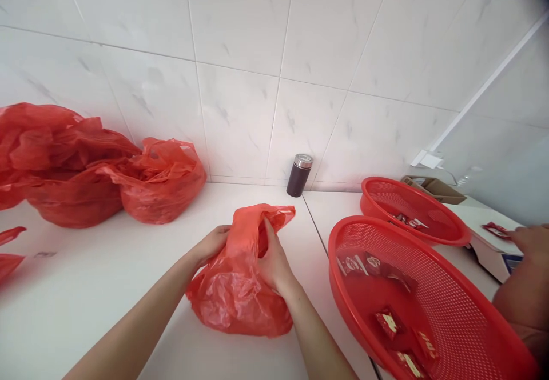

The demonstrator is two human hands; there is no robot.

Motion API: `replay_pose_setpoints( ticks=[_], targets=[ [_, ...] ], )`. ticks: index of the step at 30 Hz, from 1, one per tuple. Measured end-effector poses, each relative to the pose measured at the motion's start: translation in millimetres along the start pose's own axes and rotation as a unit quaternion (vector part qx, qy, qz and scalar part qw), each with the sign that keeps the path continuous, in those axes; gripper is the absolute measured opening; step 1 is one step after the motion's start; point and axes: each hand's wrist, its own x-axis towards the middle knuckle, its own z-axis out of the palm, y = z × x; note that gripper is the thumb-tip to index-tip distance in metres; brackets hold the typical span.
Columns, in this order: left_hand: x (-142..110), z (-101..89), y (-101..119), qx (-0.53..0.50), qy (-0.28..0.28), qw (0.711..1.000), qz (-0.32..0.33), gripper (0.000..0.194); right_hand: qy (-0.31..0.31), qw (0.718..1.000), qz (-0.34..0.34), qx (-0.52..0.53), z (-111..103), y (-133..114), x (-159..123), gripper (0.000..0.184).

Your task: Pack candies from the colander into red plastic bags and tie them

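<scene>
On my feed, the left hand (212, 244) and right hand (272, 260) both grip a crumpled red plastic bag (240, 303) near the middle of the white tabletop (86, 317), close to its back edge. The left hand comes in from the lower left, closed around a gathered fold. The right hand comes in from below, with its fingers (266, 237) curled over the bag's upper edge and partly inside the fold. Both forearms run off the bottom of the frame.

To the right, the bag sits near a seam in the tabletop and the rim of the nearer of 2 red mesh baskets (429, 306), so I have little room on that side. Behind them, a dark flask (299, 175) with a metal lid stands by the tiled wall (240, 43). To the left, well apart from the hands, lies a heap of red plastic bags (72, 168), with more red plastic (7, 260) cut off at the left edge.

Both baskets hold small wrapped red packets (389, 322), though I cannot read them. At the right edge, another person's hand (529, 240) is cut off near a white device (484, 248), and I cannot make out what it holds.
</scene>
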Motion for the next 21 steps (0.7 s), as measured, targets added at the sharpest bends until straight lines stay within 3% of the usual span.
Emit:
replay_pose_setpoints(
  ticks=[3, 5, 7, 10, 14, 18, 21],
  targets=[
    [5.8, -2.7, 3.9, -0.010, -0.026, 1.000, -0.010, 0.023, -0.011, 1.000, 0.006, -0.019, 0.2, -1.0, 5.8, 0.048],
    [18.9, -11.4, 9.3, -0.027, 0.012, 1.000, -0.001, 0.026, 0.010, 1.000, 0.008, -0.021, -8.9, 0.2, 6.3, 0.019],
    [38.7, -25.2, 18.5, -0.045, 0.083, 0.995, 0.019, 0.030, 0.039, 0.999, 0.009, -0.009, -21.6, 1.3, 4.1, 0.008],
    [73.1, -47.9, 39.2, -0.052, 0.214, 0.973, 0.063, 0.033, 0.095, 0.995, 0.007, 0.015, -36.9, 2.4, -1.1, 0.011],
    [106.1, -67.9, 67.8, -0.008, 0.362, 0.923, 0.128, 0.036, 0.189, 0.982, -0.025, 0.009, -44.5, 5.6, -4.0, 0.027],
    [117.2, -77.0, 79.8, 0.069, 0.434, 0.883, 0.165, 0.035, 0.198, 0.979, -0.043, -0.010, -51.5, 8.2, 1.3, 0.033],
    [119.1, -80.2, 78.9, 0.129, 0.435, 0.872, 0.181, 0.036, 0.189, 0.981, -0.048, -0.012, -56.2, 7.8, 9.3, 0.033]
  ],
)
